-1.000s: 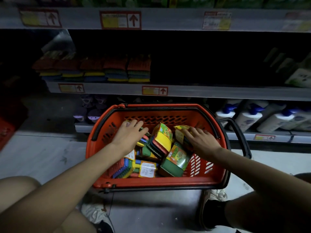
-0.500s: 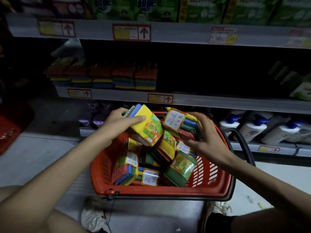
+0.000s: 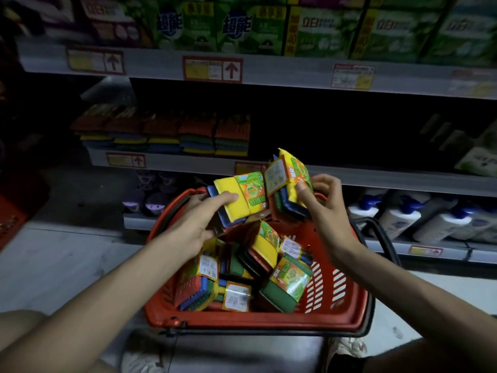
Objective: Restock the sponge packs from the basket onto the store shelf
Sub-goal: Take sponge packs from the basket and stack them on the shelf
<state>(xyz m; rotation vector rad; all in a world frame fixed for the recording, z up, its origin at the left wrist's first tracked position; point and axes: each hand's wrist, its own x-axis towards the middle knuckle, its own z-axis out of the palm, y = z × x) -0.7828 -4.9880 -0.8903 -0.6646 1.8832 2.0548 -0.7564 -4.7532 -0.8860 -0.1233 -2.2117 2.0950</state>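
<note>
A red plastic basket (image 3: 255, 323) stands on the floor in front of the shelf and holds several multicoloured sponge packs (image 3: 271, 265). My left hand (image 3: 199, 219) grips a yellow-topped sponge pack (image 3: 239, 197) above the basket's far rim. My right hand (image 3: 328, 208) grips a second sponge pack (image 3: 289, 179), raised a little higher and tilted, label side facing me. On the middle shelf (image 3: 188, 161) a row of stacked sponge packs (image 3: 166, 133) lies at the left; the shelf to their right is dark.
White pump bottles (image 3: 398, 216) stand on the bottom shelf at the right, purple items (image 3: 150, 195) at its left. Green detergent boxes (image 3: 269, 25) fill the top shelf. The basket's black handle (image 3: 382, 238) hangs at its right side. My knees and shoes frame the basket's near side.
Both hands reached into the basket, each took a sponge pack, and have lifted them up and forward above the basket's far rim. The view has tilted upward.
</note>
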